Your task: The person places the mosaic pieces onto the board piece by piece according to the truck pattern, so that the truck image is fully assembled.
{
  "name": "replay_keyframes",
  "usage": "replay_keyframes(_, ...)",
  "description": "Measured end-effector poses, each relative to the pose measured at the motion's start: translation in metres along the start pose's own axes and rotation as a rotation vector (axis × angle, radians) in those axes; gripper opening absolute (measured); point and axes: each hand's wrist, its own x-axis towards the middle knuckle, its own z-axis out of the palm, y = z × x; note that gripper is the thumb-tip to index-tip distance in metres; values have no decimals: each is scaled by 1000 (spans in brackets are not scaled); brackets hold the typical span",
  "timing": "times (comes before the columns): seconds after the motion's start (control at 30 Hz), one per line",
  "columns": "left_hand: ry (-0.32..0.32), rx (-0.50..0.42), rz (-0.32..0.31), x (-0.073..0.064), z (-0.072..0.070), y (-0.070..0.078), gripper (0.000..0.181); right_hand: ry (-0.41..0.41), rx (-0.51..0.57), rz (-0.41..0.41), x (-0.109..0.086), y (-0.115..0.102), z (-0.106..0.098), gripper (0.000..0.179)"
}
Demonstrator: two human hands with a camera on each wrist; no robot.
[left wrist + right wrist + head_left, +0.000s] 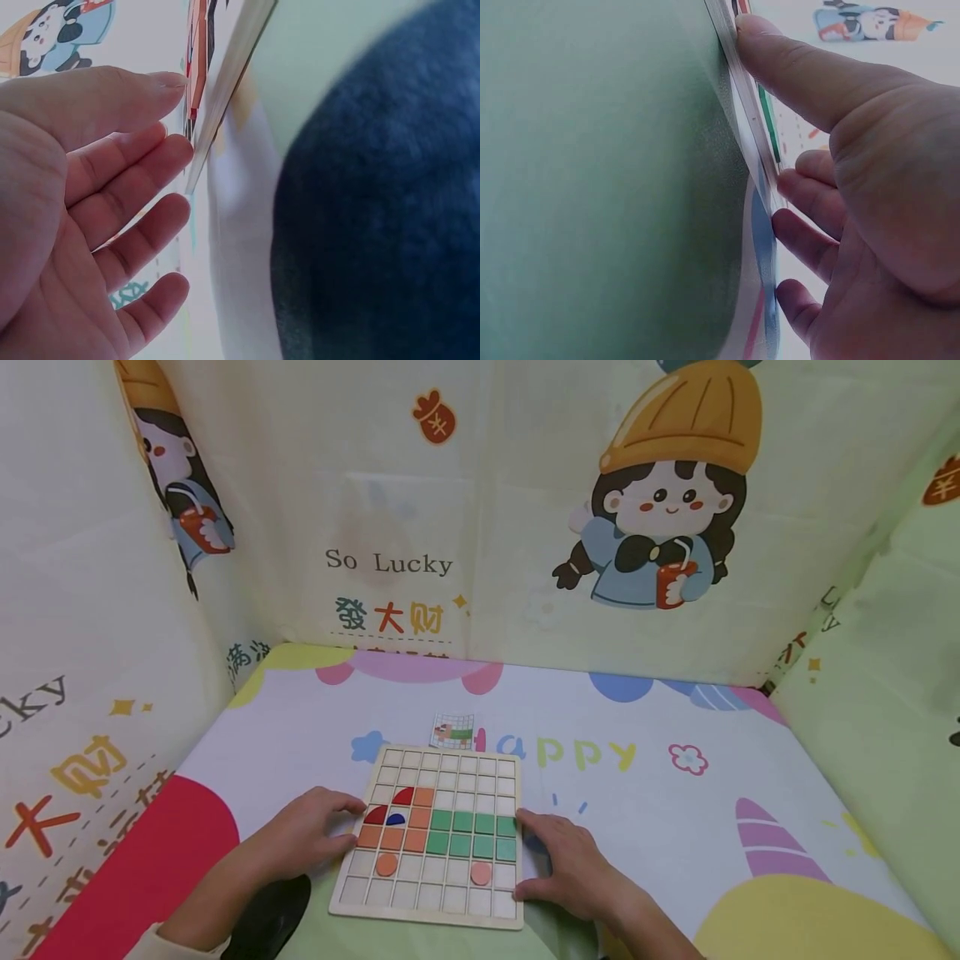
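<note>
A wooden grid board (424, 918) lies between the two hands. On it are green square tiles (483, 824), orange tiles (392, 837), red rounded pieces (403, 796), a blue half-round piece (395, 819), an orange disc (386, 864) and a pink disc (481, 873). The left hand (303, 831) is at the board's left edge, thumb and fingers spread along it. Across from it, the right hand (566, 864) has its thumb and fingertips right at the right edge. Both wrist views show loosely bent fingers beside the edge, none wrapped around it.
Behind the board lies a small picture card (452, 731) with a grid pattern. A dark rounded object (270, 914) is below the left wrist. Printed cloth (660, 827) covers the table, and patterned curtains (510, 510) enclose it at the back and sides.
</note>
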Motion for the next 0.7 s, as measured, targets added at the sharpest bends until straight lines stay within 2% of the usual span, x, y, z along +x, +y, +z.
replay_keyframes(0.43, 8, 7, 23, 2, 1, -1, 41, -6, -7, -1, 0, -2, -2, 92)
replay_keyframes(0.53, 19, 21, 20, 3, 1, 1, 39, -6, 19, 14, -1, -3, -4, 93)
replay_keyframes(0.7, 62, 45, -47, 3, -5, 9, 46, 18, 50, 87, -5, -5, -12, 93)
